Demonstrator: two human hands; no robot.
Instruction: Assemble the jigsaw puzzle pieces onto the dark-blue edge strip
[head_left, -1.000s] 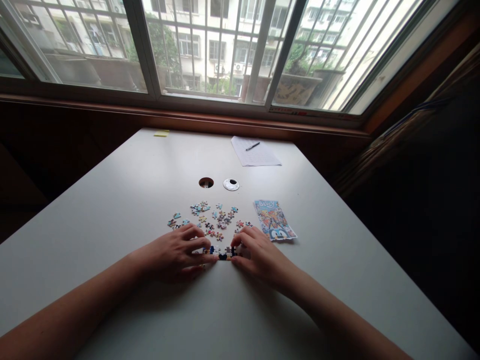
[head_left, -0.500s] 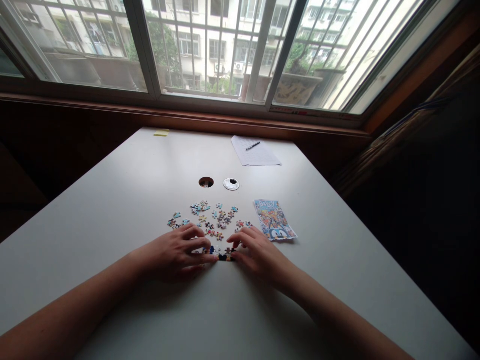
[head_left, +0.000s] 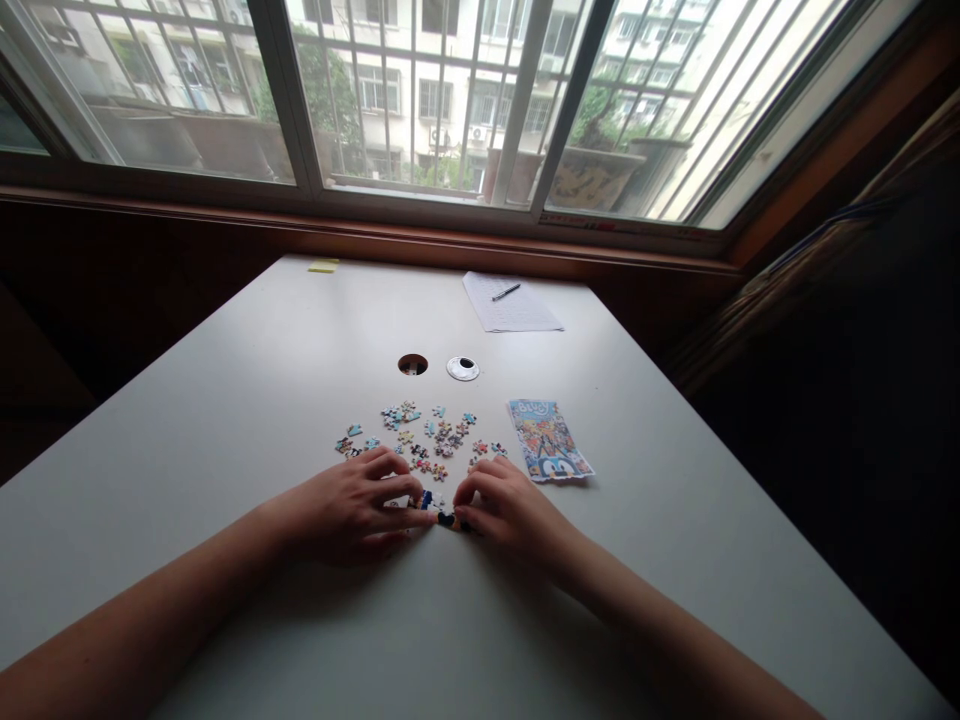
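Observation:
A small strip of joined jigsaw puzzle pieces (head_left: pixel 448 520), dark blue and orange-yellow, lies on the white table between my hands. My left hand (head_left: pixel 352 507) holds its left end, with thumb and fingers bent around it. At the right end, my right hand (head_left: pixel 511 502) pinches the strip with thumb and forefinger. The fingers partly cover both ends. Loose jigsaw pieces (head_left: pixel 448 440) in several colours are spread just beyond the hands. To the right lies a colourful picture sheet (head_left: pixel 551 440) lettered "Bluey".
Behind the pieces, the white table (head_left: pixel 247 400) has a round cable hole (head_left: pixel 412 366) with a silvery round cover (head_left: pixel 463 369) beside it. Farther back are a written paper (head_left: pixel 517 312), a pen (head_left: pixel 506 293) and a yellow note (head_left: pixel 323 266). A barred window stands beyond.
My right hand's fingers have closed in, from spread over the pieces to a tighter pinch. The strip's right end has tilted slightly toward me. My left hand stays put.

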